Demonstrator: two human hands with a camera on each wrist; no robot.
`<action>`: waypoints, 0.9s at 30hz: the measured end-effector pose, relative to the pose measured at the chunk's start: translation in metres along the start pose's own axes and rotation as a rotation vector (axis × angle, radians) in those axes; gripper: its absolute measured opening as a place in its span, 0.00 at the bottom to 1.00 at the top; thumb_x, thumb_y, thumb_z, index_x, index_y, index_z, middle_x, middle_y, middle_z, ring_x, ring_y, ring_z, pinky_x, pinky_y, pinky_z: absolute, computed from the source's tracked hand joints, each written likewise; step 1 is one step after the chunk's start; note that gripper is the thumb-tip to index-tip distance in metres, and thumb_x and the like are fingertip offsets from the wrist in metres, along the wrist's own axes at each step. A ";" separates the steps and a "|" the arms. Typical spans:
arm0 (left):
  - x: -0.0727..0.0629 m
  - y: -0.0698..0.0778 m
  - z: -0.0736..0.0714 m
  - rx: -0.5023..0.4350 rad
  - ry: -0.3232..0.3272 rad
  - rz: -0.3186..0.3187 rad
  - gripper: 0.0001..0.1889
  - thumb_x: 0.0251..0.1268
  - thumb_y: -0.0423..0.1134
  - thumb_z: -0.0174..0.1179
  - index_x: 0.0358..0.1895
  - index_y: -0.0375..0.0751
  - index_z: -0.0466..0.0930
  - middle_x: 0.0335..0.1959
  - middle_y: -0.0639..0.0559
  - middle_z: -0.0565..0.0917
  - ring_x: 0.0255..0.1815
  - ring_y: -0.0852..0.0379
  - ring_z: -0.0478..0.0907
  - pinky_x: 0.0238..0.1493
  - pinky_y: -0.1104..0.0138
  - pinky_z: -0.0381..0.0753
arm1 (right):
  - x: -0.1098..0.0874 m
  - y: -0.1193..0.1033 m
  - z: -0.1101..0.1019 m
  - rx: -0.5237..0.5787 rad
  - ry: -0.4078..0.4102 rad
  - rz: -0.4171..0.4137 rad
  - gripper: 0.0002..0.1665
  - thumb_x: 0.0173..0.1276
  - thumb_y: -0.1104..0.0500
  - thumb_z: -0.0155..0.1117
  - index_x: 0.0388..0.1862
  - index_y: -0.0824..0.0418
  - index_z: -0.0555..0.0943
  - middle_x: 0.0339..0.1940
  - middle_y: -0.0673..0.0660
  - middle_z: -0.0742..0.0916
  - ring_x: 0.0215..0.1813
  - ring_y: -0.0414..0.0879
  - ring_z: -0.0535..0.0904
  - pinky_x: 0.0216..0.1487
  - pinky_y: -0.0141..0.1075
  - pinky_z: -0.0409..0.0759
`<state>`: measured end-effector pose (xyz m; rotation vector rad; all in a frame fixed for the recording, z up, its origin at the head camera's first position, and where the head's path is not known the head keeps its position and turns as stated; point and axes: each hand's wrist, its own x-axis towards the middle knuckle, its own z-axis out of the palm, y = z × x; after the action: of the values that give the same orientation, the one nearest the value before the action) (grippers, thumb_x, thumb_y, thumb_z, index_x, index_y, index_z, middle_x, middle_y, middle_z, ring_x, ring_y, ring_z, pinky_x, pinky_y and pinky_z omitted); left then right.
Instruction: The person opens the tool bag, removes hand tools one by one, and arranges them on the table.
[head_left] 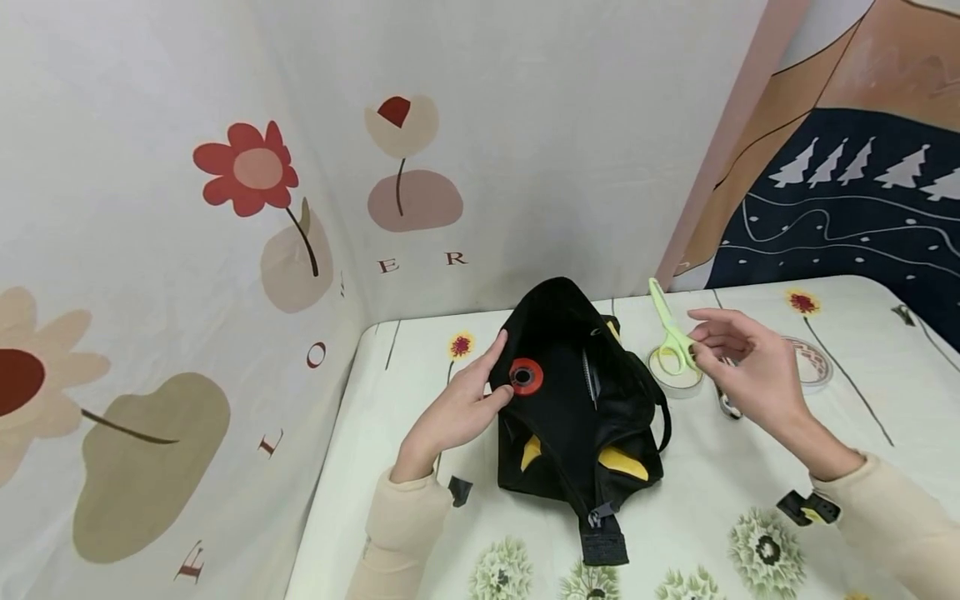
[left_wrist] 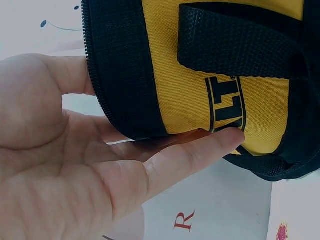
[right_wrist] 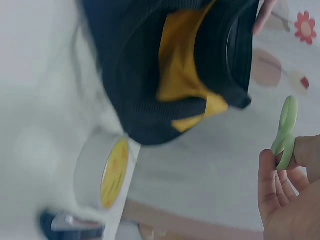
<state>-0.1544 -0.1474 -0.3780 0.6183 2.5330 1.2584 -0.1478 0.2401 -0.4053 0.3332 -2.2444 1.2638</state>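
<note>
A black and yellow tool bag (head_left: 551, 433) stands with its mouth unzipped. My left hand (head_left: 461, 404) grips the left edge of its mouth, the thumb at the inner side and the other fingers along the yellow outer face (left_wrist: 225, 107). Inside the bag shows a red ring with a dark centre (head_left: 527, 377). To the right of the bag, my right hand (head_left: 750, 367) holds light green scissors (head_left: 666, 312) by a handle loop (right_wrist: 286, 150), the other end pointing up and away.
Below the scissors sits a white tape roll with a yellowish face (head_left: 678, 385). A clear tape roll (head_left: 813, 364) lies behind the right hand, and a small metal tool (head_left: 727, 406) is partly hidden by it. A floral cloth (head_left: 397, 392) covers the table; printed fabric walls (head_left: 525, 167) rise behind and left.
</note>
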 end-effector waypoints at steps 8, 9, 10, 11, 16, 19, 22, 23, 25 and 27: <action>0.000 0.000 0.000 -0.006 0.001 0.004 0.42 0.85 0.34 0.53 0.93 0.44 0.43 0.93 0.46 0.51 0.93 0.45 0.48 0.89 0.43 0.54 | 0.002 0.028 -0.033 -0.074 0.048 0.038 0.24 0.69 0.80 0.68 0.64 0.74 0.86 0.41 0.27 0.86 0.42 0.18 0.82 0.48 0.12 0.78; 0.000 0.000 0.000 -0.006 0.002 0.003 0.42 0.85 0.34 0.53 0.93 0.44 0.43 0.93 0.46 0.51 0.93 0.45 0.48 0.89 0.43 0.54 | 0.001 0.033 -0.037 -0.088 0.052 0.047 0.24 0.69 0.80 0.69 0.64 0.74 0.86 0.41 0.26 0.85 0.42 0.17 0.82 0.48 0.12 0.77; 0.000 0.000 0.000 -0.006 0.003 0.001 0.42 0.85 0.34 0.53 0.93 0.44 0.43 0.93 0.46 0.50 0.93 0.45 0.47 0.89 0.43 0.54 | 0.001 0.037 -0.041 -0.104 0.057 0.058 0.24 0.69 0.80 0.69 0.64 0.74 0.86 0.40 0.27 0.86 0.41 0.17 0.81 0.48 0.11 0.77; 0.000 0.000 0.000 -0.006 0.003 -0.001 0.42 0.85 0.34 0.53 0.93 0.44 0.43 0.93 0.46 0.50 0.93 0.45 0.47 0.89 0.43 0.54 | 0.000 0.041 -0.044 -0.117 0.059 0.069 0.24 0.69 0.80 0.68 0.64 0.75 0.86 0.40 0.27 0.85 0.41 0.17 0.81 0.49 0.11 0.76; 0.000 -0.001 0.000 -0.007 0.008 -0.009 0.42 0.85 0.34 0.54 0.93 0.45 0.43 0.93 0.46 0.51 0.93 0.45 0.47 0.89 0.43 0.54 | -0.005 0.063 -0.062 -0.137 0.085 0.128 0.24 0.71 0.79 0.68 0.65 0.75 0.85 0.40 0.23 0.85 0.40 0.16 0.80 0.48 0.10 0.75; 0.000 -0.001 0.001 -0.006 0.008 -0.009 0.42 0.85 0.34 0.53 0.93 0.45 0.43 0.93 0.46 0.51 0.93 0.45 0.47 0.89 0.43 0.54 | -0.010 0.074 -0.072 -0.154 0.106 0.149 0.24 0.71 0.79 0.67 0.66 0.76 0.85 0.39 0.20 0.83 0.40 0.15 0.79 0.48 0.09 0.74; 0.000 -0.001 0.001 -0.004 0.008 -0.008 0.42 0.85 0.34 0.53 0.93 0.45 0.43 0.93 0.46 0.51 0.93 0.45 0.48 0.88 0.43 0.54 | -0.014 0.084 -0.080 -0.208 0.113 0.150 0.24 0.72 0.80 0.66 0.66 0.78 0.84 0.40 0.18 0.80 0.41 0.13 0.76 0.49 0.08 0.72; 0.000 -0.001 0.001 -0.003 0.008 -0.008 0.42 0.85 0.34 0.53 0.93 0.46 0.43 0.93 0.46 0.51 0.93 0.45 0.48 0.88 0.43 0.54 | -0.015 0.087 -0.082 -0.229 0.115 0.147 0.24 0.72 0.81 0.65 0.66 0.78 0.83 0.40 0.17 0.79 0.42 0.12 0.75 0.49 0.08 0.71; 0.000 -0.001 0.001 -0.002 0.008 -0.007 0.42 0.85 0.34 0.53 0.93 0.46 0.43 0.93 0.46 0.51 0.93 0.45 0.48 0.88 0.43 0.54 | -0.017 0.092 -0.087 -0.257 0.118 0.144 0.24 0.72 0.82 0.65 0.66 0.79 0.83 0.40 0.16 0.77 0.42 0.11 0.74 0.49 0.07 0.70; 0.000 -0.001 0.001 0.000 0.010 -0.005 0.42 0.85 0.34 0.53 0.93 0.46 0.43 0.93 0.46 0.51 0.93 0.45 0.48 0.88 0.43 0.54 | -0.018 0.097 -0.092 -0.281 0.119 0.155 0.24 0.72 0.82 0.66 0.66 0.79 0.82 0.39 0.15 0.76 0.42 0.10 0.73 0.49 0.07 0.69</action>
<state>-0.1547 -0.1470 -0.3795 0.6068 2.5405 1.2627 -0.1467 0.3683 -0.4463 -0.0205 -2.3394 0.9940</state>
